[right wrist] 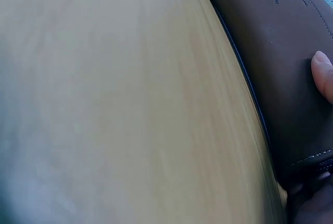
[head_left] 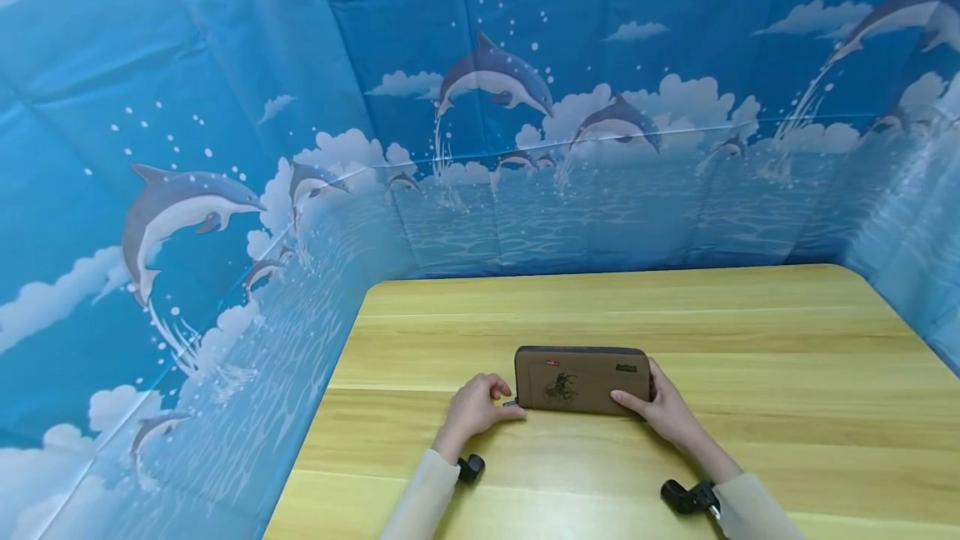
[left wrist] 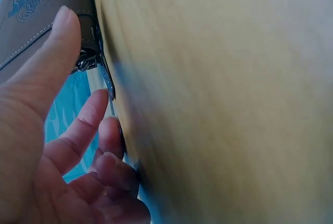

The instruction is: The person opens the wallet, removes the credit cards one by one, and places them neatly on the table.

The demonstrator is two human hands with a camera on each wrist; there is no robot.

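Note:
A brown zip-around wallet stands upright on its long edge on the table, its printed horse emblem facing me. My right hand grips its right end, with the thumb on the front face and the fingers mostly hidden behind. At the lower left corner a zipper pull sticks out from the wallet. Beside it is my left hand, thumb and index finger spread apart. In the left wrist view the index fingertip is at the end of the pull, while the thumb stands clear of it.
The light wooden table extends around the wallet. A blue dolphin-print curtain hangs behind the table and along its sides. Black wrist cameras sit near both sleeves.

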